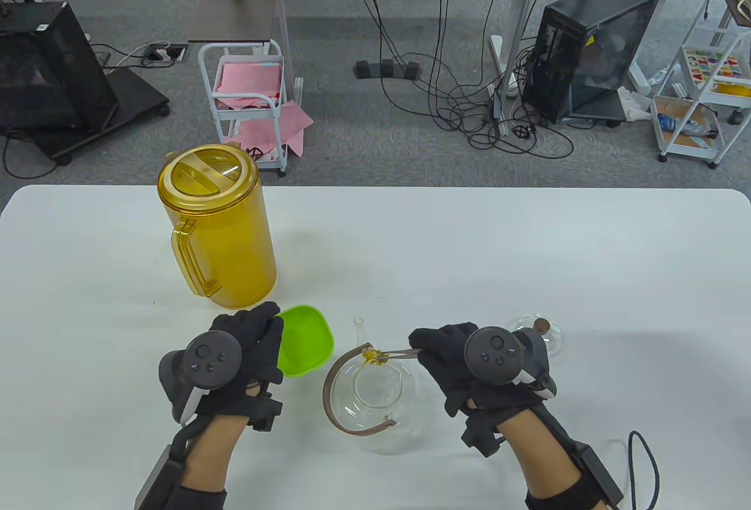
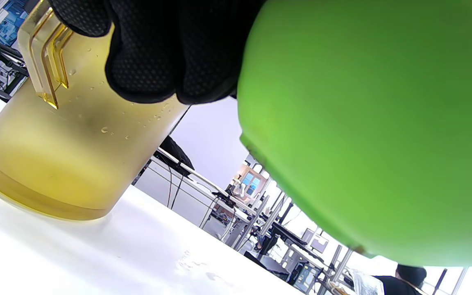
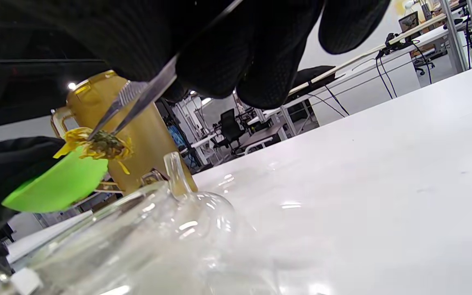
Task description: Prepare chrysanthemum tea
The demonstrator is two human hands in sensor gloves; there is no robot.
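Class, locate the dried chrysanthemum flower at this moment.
In the table view the chrysanthemum flower is pinched in the tweezers held by the right hand, just above the glass teapot opening, right of the green bowl.

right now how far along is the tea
Done: teapot is open, lid set aside. In hand: right hand holds tweezers pinching a flower over the opening; left hand holds the green bowl. Left: drop the flower, pour from the pitcher.

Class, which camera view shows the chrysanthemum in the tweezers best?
The right wrist view: the chrysanthemum hangs close and sharp in the tweezers. The table view shows only a small yellow speck; the left wrist view misses it.
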